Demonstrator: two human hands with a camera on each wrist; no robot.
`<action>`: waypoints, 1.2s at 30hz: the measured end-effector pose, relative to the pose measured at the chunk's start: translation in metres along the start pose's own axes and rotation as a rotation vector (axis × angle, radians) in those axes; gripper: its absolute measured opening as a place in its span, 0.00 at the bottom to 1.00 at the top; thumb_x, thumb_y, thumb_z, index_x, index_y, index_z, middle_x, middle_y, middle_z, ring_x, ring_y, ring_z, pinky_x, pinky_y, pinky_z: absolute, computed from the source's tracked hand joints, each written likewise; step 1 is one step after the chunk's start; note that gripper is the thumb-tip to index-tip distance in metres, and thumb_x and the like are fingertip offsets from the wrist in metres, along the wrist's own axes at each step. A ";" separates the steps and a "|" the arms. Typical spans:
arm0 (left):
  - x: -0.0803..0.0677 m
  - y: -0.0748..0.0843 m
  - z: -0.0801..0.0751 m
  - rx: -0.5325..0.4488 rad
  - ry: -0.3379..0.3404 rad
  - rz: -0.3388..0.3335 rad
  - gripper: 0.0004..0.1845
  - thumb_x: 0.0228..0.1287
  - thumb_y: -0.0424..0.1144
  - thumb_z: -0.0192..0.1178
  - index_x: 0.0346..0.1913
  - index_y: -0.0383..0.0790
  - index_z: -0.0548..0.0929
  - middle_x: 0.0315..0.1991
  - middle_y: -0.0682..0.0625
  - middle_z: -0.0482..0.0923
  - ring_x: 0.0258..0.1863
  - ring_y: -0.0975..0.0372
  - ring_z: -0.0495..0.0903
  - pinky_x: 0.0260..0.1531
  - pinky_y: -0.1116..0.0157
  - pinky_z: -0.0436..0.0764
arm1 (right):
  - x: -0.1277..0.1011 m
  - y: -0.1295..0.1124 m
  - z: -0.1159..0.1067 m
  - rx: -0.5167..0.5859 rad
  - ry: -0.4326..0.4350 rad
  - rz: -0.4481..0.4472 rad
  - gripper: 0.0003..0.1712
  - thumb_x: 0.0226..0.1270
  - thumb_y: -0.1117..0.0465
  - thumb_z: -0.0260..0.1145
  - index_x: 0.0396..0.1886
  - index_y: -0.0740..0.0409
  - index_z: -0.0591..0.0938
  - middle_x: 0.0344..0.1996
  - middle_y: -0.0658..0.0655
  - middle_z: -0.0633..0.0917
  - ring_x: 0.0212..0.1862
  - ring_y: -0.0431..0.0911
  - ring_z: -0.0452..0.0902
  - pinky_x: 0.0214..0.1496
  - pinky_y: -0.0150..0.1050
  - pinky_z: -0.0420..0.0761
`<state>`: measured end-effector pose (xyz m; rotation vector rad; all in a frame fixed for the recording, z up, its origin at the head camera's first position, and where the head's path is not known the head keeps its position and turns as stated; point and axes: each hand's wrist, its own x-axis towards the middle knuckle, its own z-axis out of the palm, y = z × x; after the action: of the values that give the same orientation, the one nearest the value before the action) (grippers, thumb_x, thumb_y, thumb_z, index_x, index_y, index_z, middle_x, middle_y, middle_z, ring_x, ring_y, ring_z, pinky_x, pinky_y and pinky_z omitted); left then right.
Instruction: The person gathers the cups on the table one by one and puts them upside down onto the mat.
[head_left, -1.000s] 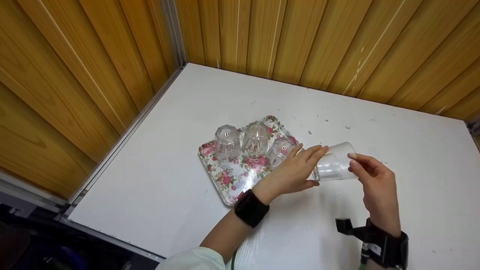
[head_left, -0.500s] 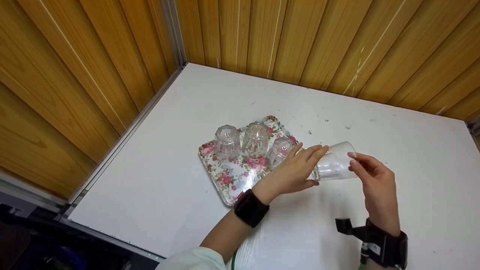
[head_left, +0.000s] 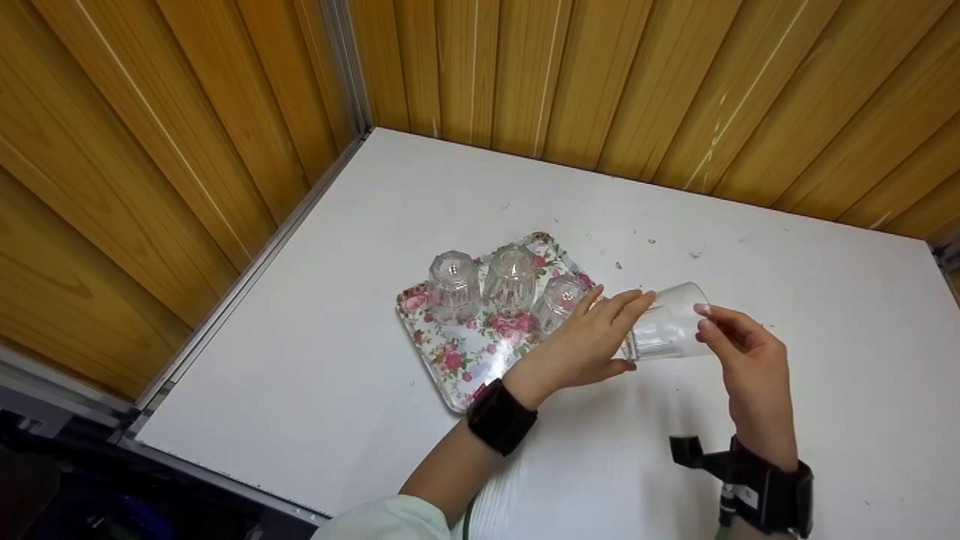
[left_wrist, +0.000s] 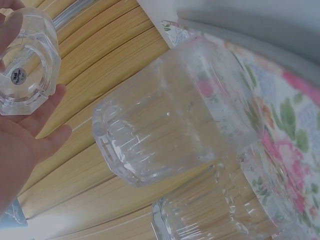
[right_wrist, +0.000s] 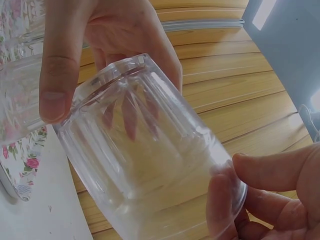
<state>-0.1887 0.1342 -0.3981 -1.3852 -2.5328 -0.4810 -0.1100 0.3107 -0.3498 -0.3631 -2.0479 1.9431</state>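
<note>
My left hand (head_left: 581, 346) grips the glass (head_left: 671, 324) by its base; my right hand (head_left: 756, 375) pinches the rim. Glass sideways over the table (head_left: 300, 360), just right of the tray (head_left: 451, 382) with three upturned glasses (head_left: 511, 281).

Wood-grain plank walls (head_left: 600, 82) meeting at metal corner post (head_left: 345, 60); white tabletop (head_left: 300, 360); bright strip light (right_wrist: 264, 14).

Glare spots the floral tray (head_left: 480, 367), soft shadows mark the table (head_left: 300, 360); wrist views look hazy.

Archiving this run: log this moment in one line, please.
left hand: holds glass by base; right hand: pinches its rim; floral tray: three inverted glasses
</note>
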 end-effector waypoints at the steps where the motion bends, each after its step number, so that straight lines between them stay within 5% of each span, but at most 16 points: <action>1: 0.000 0.000 0.000 0.001 0.000 0.000 0.49 0.50 0.55 0.64 0.70 0.42 0.49 0.66 0.49 0.59 0.66 0.62 0.59 0.69 0.59 0.46 | 0.000 0.000 0.000 0.003 0.002 0.000 0.14 0.57 0.66 0.65 0.44 0.66 0.80 0.38 0.49 0.82 0.36 0.41 0.76 0.42 0.24 0.76; 36: -0.001 -0.001 -0.001 0.022 -0.005 -0.003 0.49 0.50 0.54 0.65 0.70 0.44 0.49 0.65 0.49 0.61 0.65 0.62 0.59 0.69 0.58 0.46 | 0.002 -0.002 0.005 -0.141 0.099 0.070 0.17 0.58 0.67 0.64 0.48 0.65 0.78 0.33 0.48 0.78 0.33 0.38 0.76 0.41 0.21 0.76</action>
<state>-0.1892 0.1327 -0.3972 -1.3764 -2.5374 -0.4488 -0.1135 0.3071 -0.3483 -0.5589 -2.1397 1.7852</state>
